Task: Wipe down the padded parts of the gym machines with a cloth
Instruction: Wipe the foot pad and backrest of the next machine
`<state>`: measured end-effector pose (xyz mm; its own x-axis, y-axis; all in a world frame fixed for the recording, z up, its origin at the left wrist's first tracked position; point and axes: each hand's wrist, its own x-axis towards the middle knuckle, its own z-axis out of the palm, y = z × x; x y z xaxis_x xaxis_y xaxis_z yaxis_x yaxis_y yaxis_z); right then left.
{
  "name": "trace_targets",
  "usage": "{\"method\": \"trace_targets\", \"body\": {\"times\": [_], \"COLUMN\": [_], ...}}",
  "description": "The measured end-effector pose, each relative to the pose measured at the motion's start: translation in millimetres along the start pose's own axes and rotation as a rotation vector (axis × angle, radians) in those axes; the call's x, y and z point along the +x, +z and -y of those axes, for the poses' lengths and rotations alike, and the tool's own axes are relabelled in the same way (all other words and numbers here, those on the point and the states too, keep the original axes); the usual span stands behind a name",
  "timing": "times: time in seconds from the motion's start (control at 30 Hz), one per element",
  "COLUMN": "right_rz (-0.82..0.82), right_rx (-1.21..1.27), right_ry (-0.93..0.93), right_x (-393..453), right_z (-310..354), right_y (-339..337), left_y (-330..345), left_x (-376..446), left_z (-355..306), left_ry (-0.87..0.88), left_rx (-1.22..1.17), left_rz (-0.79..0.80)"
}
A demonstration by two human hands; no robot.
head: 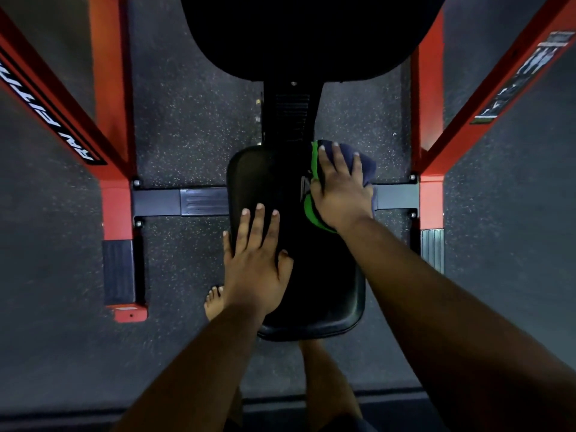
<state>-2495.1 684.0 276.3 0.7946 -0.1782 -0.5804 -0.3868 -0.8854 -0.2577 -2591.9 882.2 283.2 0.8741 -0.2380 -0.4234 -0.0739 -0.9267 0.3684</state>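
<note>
Red frame [115,126] flanks seat pad [249,169]; right hand [339,194] fingers flat on cloth [358,160], left hand [258,263] splayed.

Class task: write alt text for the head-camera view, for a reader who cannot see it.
A person's right hand presses a blue-and-green cloth onto a black padded seat, while the left hand rests flat on the seat. Red machine frame stands either side on speckled flooring.

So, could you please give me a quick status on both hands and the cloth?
Left hand flat on the seat pad, bare. Right hand pressing the cloth onto the pad's far right edge. Nothing in the way.
</note>
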Motion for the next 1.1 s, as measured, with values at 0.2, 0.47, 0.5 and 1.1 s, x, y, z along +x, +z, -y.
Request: {"method": "trace_targets", "body": {"times": [0.2, 0.47, 0.5, 1.1], "right_rz": [0.094, 0.042, 0.033, -0.012], "right_rx": [-0.087, -0.123, -0.134, -0.115], "right_ry": [-0.118, -0.058, -0.048, -0.093], "right_x": [-160, 25, 21, 22], "right_z": [-28, 26, 28, 26], "right_y": [31, 8, 9, 8], "left_y": [-4, 2, 1, -1], "left_x": [0, 0, 0, 2], "left_z": [-1, 2, 1, 2], "left_ry": [-0.002, -0.004, -0.004, 0.003], "left_rx": [0.003, -0.018, -0.022, -0.047], "left_rz": [0.017, -0.006, -0.008, -0.006]}}
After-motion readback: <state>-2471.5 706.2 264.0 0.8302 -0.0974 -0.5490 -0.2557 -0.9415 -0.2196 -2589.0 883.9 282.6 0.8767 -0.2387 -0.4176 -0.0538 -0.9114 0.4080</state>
